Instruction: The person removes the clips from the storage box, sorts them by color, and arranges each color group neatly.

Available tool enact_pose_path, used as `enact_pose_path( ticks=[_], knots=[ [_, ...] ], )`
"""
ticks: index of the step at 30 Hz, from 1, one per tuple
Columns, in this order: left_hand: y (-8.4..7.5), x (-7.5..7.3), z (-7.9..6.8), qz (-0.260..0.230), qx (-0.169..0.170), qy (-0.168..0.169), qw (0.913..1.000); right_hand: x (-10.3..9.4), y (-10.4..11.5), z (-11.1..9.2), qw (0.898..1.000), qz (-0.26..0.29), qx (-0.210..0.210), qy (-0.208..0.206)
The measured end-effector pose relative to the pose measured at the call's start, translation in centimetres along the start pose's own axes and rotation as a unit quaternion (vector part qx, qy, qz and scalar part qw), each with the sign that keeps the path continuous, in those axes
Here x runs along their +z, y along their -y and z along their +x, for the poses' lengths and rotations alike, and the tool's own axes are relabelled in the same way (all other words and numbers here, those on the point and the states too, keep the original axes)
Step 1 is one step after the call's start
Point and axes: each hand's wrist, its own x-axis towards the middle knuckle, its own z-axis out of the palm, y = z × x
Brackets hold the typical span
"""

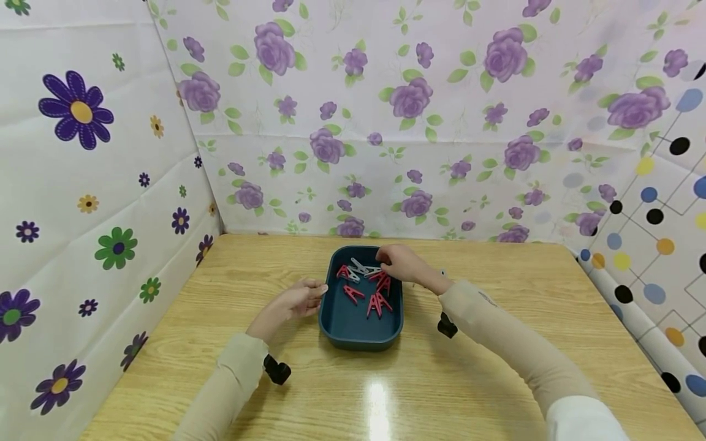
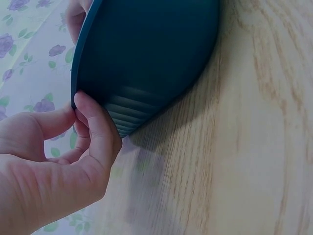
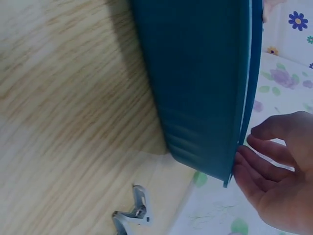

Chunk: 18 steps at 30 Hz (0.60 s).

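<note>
A dark teal plastic bin [image 1: 361,331] stands on the table with several red clothespins [image 1: 353,294] and a few pale grey clothespins [image 1: 360,267] inside. My left hand [image 1: 300,299] pinches the bin's left rim between thumb and fingers, as the left wrist view [image 2: 73,152] shows up close. Over the far right corner of the bin is my right hand [image 1: 405,263], near red clothespins [image 1: 383,285]. In the right wrist view its bent fingers [image 3: 254,171] are right at the rim, and nothing shows between thumb and fingertips.
One grey clothespin [image 3: 139,208] lies on the wooden table [image 1: 496,380] outside the bin, partly behind the right arm in the head view. Flower-patterned cloth [image 1: 353,153] hangs behind the table, with more patterned cloth at both sides.
</note>
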Motion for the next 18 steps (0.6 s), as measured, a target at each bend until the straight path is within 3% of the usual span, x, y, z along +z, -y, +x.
enact_pose_path(
  ticks=[5,18],
  knots=[
    [0.1,-0.1,-0.1,0.0,0.002,0.002,1.0,-0.3,0.5,0.6,0.999,-0.022,0.001,0.034],
    [0.2,0.0,0.2,0.005,0.0,-0.004,1.0,-0.7,2.1,3.0,0.989,-0.044,0.054,0.129]
  ],
)
